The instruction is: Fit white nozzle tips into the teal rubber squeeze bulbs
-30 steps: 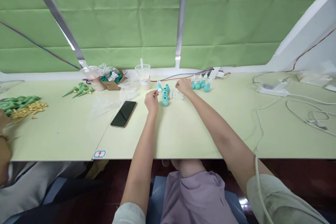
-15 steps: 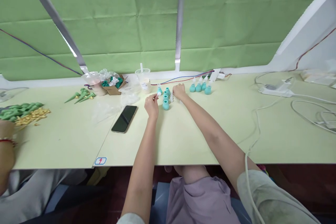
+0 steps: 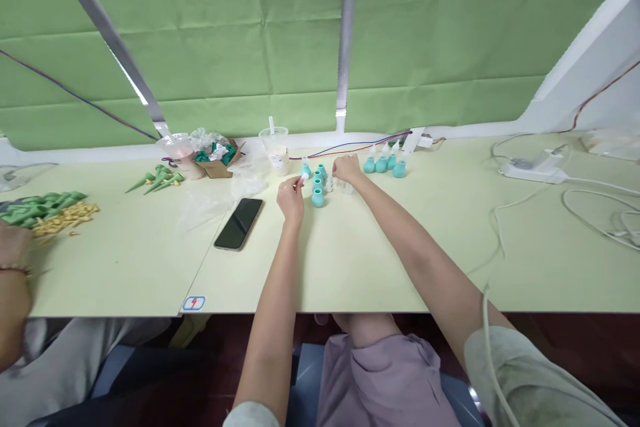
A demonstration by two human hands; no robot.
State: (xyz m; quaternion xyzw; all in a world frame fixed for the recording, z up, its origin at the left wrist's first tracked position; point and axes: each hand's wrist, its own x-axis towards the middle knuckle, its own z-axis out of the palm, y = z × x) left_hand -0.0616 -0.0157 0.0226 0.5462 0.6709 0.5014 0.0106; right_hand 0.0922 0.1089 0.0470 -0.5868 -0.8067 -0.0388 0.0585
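My left hand (image 3: 291,200) is closed in a pinch on a small white piece (image 3: 305,176), held just in front of a teal bulb (image 3: 306,168) with a pale top. To its right, a short column of small open-mouthed teal bulbs (image 3: 318,198) stands upright on the table. My right hand (image 3: 349,169) is beyond that column, knuckles up and fingers curled down. Small white pieces (image 3: 329,183) and clear pieces (image 3: 349,189) lie by its fingertips; what those fingers grip is hidden. Further right, several teal bulbs (image 3: 399,169) carry white pointed tips.
A phone (image 3: 239,224) lies left of my forearm. Behind it are a plastic cup with a straw (image 3: 275,150), a crumpled clear bag (image 3: 247,180) and a small cardboard box (image 3: 219,168). A power strip (image 3: 535,170) with cables is on the right. Another person's hand (image 3: 14,247) works far left.
The view has shifted slightly. My right hand has lifted a little off the small pieces, and more of them show below it. My left hand keeps its pinch on the white piece.
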